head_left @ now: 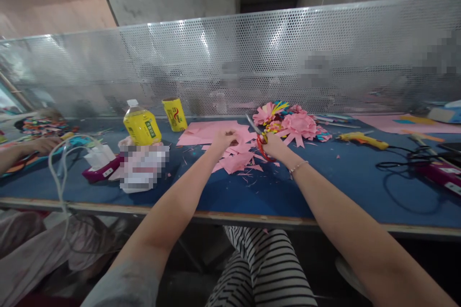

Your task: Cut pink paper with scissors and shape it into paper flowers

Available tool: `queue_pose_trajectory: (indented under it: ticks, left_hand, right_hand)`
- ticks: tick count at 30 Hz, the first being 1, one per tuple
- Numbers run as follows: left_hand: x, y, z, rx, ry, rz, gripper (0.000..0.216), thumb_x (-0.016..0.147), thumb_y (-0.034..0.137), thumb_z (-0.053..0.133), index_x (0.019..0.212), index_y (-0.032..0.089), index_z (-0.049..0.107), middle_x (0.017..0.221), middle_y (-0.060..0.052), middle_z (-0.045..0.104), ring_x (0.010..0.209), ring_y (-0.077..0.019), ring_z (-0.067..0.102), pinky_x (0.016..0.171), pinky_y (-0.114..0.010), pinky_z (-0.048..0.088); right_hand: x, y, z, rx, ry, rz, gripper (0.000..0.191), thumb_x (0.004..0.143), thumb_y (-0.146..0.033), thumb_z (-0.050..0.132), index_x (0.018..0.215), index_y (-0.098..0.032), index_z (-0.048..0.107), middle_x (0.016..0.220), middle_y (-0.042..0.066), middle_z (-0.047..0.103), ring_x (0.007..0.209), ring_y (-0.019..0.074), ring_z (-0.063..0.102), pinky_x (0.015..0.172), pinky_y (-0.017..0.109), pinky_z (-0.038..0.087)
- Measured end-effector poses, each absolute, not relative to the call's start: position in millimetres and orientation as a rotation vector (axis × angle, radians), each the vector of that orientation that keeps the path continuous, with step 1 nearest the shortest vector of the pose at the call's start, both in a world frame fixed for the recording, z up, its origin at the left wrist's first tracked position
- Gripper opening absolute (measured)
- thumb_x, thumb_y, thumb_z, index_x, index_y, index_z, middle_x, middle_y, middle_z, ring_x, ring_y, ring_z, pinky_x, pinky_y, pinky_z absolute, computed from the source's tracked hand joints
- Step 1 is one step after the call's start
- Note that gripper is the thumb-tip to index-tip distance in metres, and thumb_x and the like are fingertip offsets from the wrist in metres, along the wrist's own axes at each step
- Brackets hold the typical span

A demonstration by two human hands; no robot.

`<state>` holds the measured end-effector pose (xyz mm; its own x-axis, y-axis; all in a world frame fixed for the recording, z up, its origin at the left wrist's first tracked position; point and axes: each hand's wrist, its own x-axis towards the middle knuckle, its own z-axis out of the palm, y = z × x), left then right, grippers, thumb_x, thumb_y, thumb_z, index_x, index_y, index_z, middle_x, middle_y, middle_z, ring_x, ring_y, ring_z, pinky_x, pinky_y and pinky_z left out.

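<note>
Both my arms reach out over a blue table [223, 192]. My left hand [224, 139] is closed in a pinch on a piece of pink paper [240, 145] among a pile of pink paper scraps [236, 160]. My right hand [272, 146] is closed round the red handles of a pair of scissors [258, 138], whose blades point up and left toward the paper. Just beyond my right hand lie finished pink paper flowers [298, 124].
A yellow drink bottle [141, 124] and a yellow can [175, 113] stand at the left. A yellow glue gun [362, 140] with a black cable lies right. Another person's hand [41, 145] works at far left. A perforated metal screen [252, 57] backs the table.
</note>
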<state>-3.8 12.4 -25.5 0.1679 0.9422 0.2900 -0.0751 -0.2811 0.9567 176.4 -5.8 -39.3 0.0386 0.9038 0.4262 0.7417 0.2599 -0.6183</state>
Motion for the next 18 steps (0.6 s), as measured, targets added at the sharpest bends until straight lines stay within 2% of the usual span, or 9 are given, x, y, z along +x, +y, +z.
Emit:
queue_pose_trajectory:
  ticks: [2, 6, 10, 14, 18]
  left_hand:
    - [-5, 15, -25, 1.492, 0.892, 1.321, 0.008, 0.052, 0.013, 0.059, 0.057, 0.012, 0.052, 0.049, 0.003, 0.050, 0.047, -0.0056, 0.046, 0.051, -0.022, 0.039]
    - [-6, 18, -25, 1.523, 0.947, 1.365, 0.012, 0.053, 0.011, 0.058, 0.063, 0.013, 0.051, 0.050, 0.004, 0.050, 0.047, -0.0056, 0.045, 0.048, -0.021, 0.036]
    - [-5, 19, -28, 1.571, 0.957, 1.373, 0.017, 0.054, 0.013, 0.062, 0.066, 0.013, 0.050, 0.056, 0.002, 0.052, 0.051, -0.0058, 0.047, 0.051, -0.021, 0.038]
    - [-4, 18, -29, 1.664, 0.920, 1.342, 0.017, 0.056, 0.019, 0.064, 0.067, 0.014, 0.051, 0.060, 0.001, 0.054, 0.056, -0.0069, 0.050, 0.053, -0.021, 0.038]
    - [-3, 14, -28, 1.711, 0.848, 1.308, 0.018, 0.060, 0.025, 0.064, 0.067, 0.014, 0.051, 0.058, 0.002, 0.053, 0.056, -0.0066, 0.049, 0.055, -0.021, 0.039]
  right_hand:
    - [184, -3, -44, -1.599, -1.899, 0.040, 0.011, 0.062, -0.024, 0.058, 0.065, -0.018, 0.049, 0.070, 0.008, 0.060, 0.067, 0.0193, 0.056, 0.056, 0.026, 0.037]
    - [190, -5, -46, -1.737, -2.092, -0.028, 0.012, 0.062, -0.026, 0.060, 0.056, -0.018, 0.053, 0.062, 0.009, 0.060, 0.065, 0.0198, 0.056, 0.055, 0.026, 0.037]
    - [183, -12, -31, -1.544, -1.932, -0.168, 0.015, 0.070, -0.028, 0.052, 0.065, -0.014, 0.056, 0.073, 0.012, 0.061, 0.075, 0.0212, 0.055, 0.067, 0.029, 0.038]
    - [170, -18, -23, -1.303, -1.832, 0.250, 0.019, 0.075, -0.032, 0.046, 0.075, -0.015, 0.055, 0.075, 0.005, 0.060, 0.069, 0.0145, 0.053, 0.063, 0.026, 0.039]
    - [162, -19, -26, -1.119, -1.762, 0.439, 0.011, 0.067, -0.026, 0.051, 0.061, -0.017, 0.049, 0.058, -0.003, 0.050, 0.055, 0.0098, 0.044, 0.056, 0.023, 0.035]
